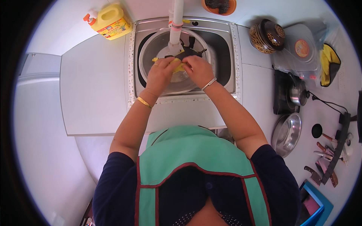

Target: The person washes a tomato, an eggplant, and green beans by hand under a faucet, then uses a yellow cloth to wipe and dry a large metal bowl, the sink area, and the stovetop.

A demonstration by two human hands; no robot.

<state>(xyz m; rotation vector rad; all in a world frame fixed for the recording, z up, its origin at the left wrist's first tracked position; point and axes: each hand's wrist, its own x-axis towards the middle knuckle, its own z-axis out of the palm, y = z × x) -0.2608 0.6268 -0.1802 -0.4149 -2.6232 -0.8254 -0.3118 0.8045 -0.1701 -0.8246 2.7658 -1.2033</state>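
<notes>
Both hands are together over a round metal basin (151, 44) that sits in the steel sink (222, 32). Between them is a wet-looking two-tone cloth, its yellow side (178, 69) showing at the fingers and its dark side (185, 54) spread beyond. My left hand (160, 74), with a gold bangle at the wrist, closes on the yellow part. My right hand (200, 71), wearing a silver bangle, pinches the cloth close beside it. Fingertips partly hide the grip. A white tap (175, 34) reaches down just above the cloth.
A yellow pump bottle (112, 23) stands left of the sink. Right of it are a brown patterned pot (267, 36), a clear plastic lid (298, 52), a small saucepan (298, 92) and a steel bowl (287, 135). Several knives (328, 177) hang on a rack at far right.
</notes>
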